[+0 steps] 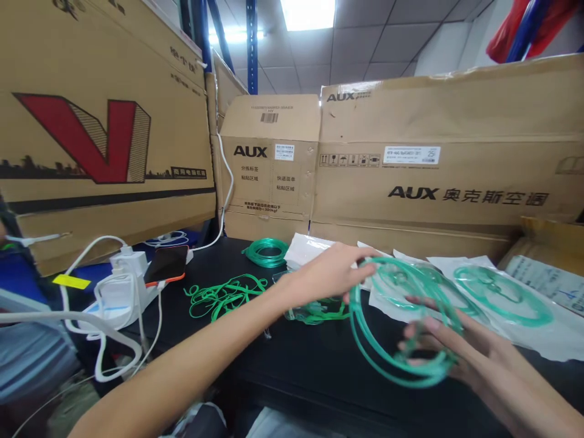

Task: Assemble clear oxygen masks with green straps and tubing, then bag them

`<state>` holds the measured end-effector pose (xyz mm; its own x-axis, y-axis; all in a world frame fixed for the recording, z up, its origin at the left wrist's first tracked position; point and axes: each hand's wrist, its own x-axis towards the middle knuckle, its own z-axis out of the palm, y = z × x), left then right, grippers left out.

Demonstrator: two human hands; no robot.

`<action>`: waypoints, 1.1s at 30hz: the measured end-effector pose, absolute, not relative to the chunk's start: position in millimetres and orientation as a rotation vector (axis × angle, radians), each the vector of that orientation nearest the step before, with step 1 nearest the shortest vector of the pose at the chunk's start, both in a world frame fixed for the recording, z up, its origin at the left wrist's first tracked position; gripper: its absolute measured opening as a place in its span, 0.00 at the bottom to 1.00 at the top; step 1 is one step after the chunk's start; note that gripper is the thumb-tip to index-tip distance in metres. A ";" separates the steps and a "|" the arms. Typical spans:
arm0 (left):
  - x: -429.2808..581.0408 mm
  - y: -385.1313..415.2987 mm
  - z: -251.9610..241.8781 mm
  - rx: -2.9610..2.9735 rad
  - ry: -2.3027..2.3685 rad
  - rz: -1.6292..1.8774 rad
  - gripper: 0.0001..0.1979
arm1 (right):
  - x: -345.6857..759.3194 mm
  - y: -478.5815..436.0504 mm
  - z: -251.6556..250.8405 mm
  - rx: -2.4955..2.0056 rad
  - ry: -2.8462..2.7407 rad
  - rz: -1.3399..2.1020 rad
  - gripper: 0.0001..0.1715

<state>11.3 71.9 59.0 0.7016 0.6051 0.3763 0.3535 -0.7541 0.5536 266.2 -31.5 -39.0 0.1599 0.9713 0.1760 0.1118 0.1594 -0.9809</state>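
A coil of clear green tubing [413, 378] is held up in loops over the black table, between my two hands. At its upper left, my left hand [340, 271] pinches the loops between thumb and fingers. On the lower right side, my right hand [449, 344] is closed around the coil, with its fingers inside the loop near the tubing's ends; motion blurs these ends. Behind the coil, more coiled green tubing lies in clear and white packets [504, 295]. Beneath my left wrist is a small bundle of green strips with clear parts [314, 311].
Another green tubing coil [267, 252] and a tangle of green ties [223, 295] lie on the black table [292, 365]. To the left are a phone [168, 265] and a white power strip [132, 298] with looping cables. Cardboard boxes [269, 176] wall the back and left.
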 end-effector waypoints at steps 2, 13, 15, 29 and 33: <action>-4.9 90.2 64.3 2.450 0.853 0.881 0.20 | 242.2 -19.3 -23.7 -1.045 -1.166 1.172 0.37; -133.4 190.0 74.0 2.060 1.509 1.299 0.17 | 210.2 1.8 -12.8 -0.801 -1.169 1.251 0.27; -149.5 201.5 69.4 1.950 1.615 1.272 0.17 | 211.5 1.3 -13.3 -0.813 -1.163 1.240 0.26; -161.8 207.2 52.4 1.910 2.067 0.765 0.19 | 207.1 -3.8 -12.8 -0.915 -1.240 1.194 0.31; -137.7 190.8 68.1 2.141 1.945 0.580 0.17 | 208.8 -0.8 -17.5 -1.003 -1.458 1.010 0.28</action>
<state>-137.7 190.8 68.1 0.0618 0.9856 0.1573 0.9109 -0.1201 0.3948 208.8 -0.8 -17.5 -0.0990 0.9534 0.2851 0.0678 0.2923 -0.9539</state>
